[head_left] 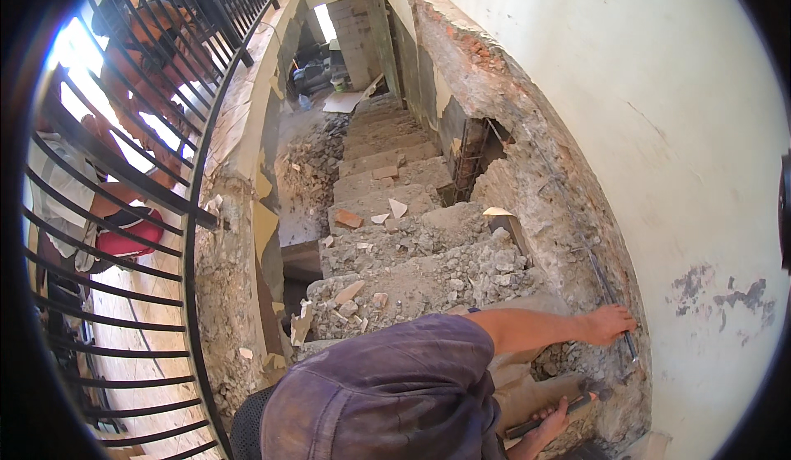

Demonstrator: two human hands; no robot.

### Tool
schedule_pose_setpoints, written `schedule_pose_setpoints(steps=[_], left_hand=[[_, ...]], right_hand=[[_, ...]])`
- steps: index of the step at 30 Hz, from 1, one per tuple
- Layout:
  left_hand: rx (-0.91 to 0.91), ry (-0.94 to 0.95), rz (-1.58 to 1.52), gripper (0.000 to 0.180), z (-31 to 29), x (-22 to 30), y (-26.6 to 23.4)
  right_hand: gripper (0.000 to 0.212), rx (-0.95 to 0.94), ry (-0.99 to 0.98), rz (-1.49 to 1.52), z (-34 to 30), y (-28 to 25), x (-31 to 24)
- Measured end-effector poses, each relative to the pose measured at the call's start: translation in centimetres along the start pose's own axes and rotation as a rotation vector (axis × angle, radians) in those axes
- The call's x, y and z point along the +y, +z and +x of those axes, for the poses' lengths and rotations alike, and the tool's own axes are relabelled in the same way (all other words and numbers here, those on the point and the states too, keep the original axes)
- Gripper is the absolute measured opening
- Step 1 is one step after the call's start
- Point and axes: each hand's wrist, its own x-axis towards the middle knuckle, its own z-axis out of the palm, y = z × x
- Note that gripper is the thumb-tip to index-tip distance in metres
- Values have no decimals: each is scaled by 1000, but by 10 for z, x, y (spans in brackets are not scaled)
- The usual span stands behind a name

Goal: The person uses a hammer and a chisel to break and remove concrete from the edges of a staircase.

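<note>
My left arm, in a dusty purple short sleeve (pixel 412 353), stretches across to the wall on the right. There my left hand (pixel 610 324) is closed around a long, slim metal chisel (pixel 604 283), which lies along the broken strip at the wall's foot. Lower down, my right hand (pixel 550 424) is wrapped round a hammer (pixel 582 403) by its handle. The dark hammer head sits near the chisel's lower end, apart from it. Rough broken masonry (pixel 556 365) lies below my left forearm. My shirt hides much of the nearest steps.
Rubble-strewn stairs (pixel 387 188) descend ahead, with loose tile pieces (pixel 349 218). Exposed bars show in a wall hole (pixel 474 159). Left are a gap (pixel 301 270) beside the steps and a black railing (pixel 194 295), with people (pixel 152 48) beyond it. A bucket (pixel 339 84) stands below.
</note>
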Motion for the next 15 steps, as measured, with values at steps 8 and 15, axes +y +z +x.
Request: schedule_pose_setpoints(steps=[8, 15], left_hand=[[66, 24, -5, 28, -1, 2, 2], [70, -10, -15, 26, -3, 2, 3]], right_hand=[[35, -12, 32, 23, 14, -7, 11], [28, -63, 20, 80, 6, -9, 7]])
